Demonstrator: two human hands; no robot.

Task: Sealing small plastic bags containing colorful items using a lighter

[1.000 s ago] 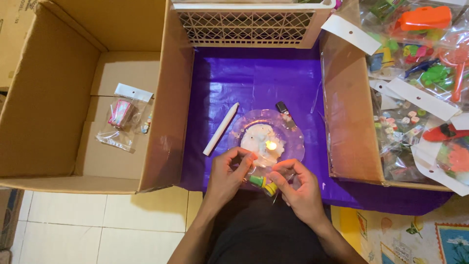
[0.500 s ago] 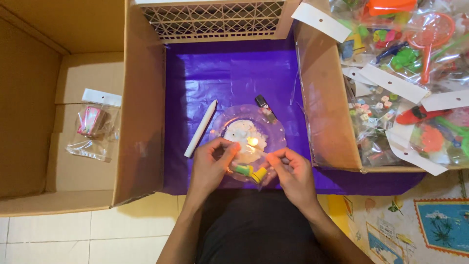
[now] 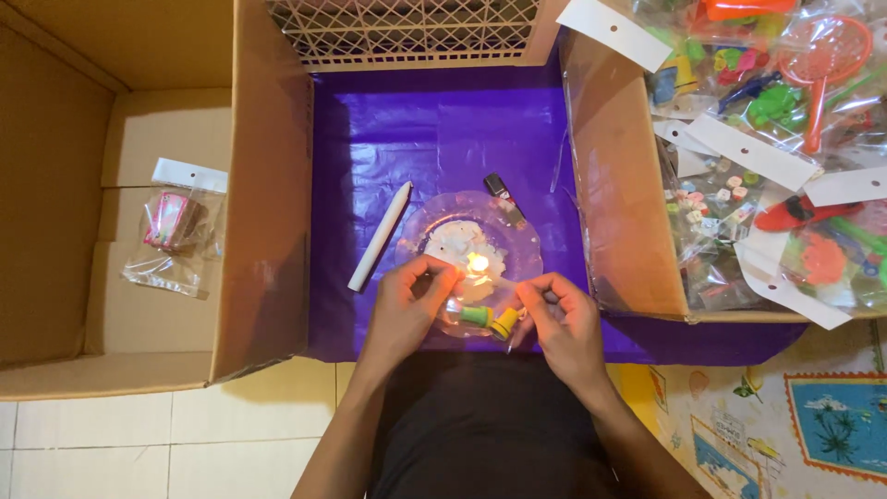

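Head view: both hands work over a lit candle flame (image 3: 478, 263) that sits on a clear plastic dish (image 3: 522, 231) pooled with white wax. The left hand (image 3: 404, 310), just left of the flame, has its fingertips pressed together on what looks like thin clear plastic; can't make it out fully. The right hand (image 3: 564, 319), just right of the flame, pinches the other end, with small green and yellow toy pieces (image 3: 490, 320) hanging at the near edge of the dish between the two hands

Risks, as I judge them: fingertips are very near the flame, so a burn is likely if either hand drifts inward. The thin film could melt through or catch if held over the flame too long. The dish is plastic and could soften. Hot wax could spill if the dish gets nudged

Surface: purple sheet (image 3: 388, 157) under the dish, lining an open cardboard box (image 3: 268, 185); all of it flammable. An unlit white candle (image 3: 379, 236) lies left of the dish, a small dark lighter (image 3: 499, 188) behind it, a lattice basket (image 3: 407, 32) further back. Bagged toys (image 3: 767, 120) are piled right of the dish, one small packet (image 3: 176, 226) far left. Tile floor and a printed mat sit nearer than the dish
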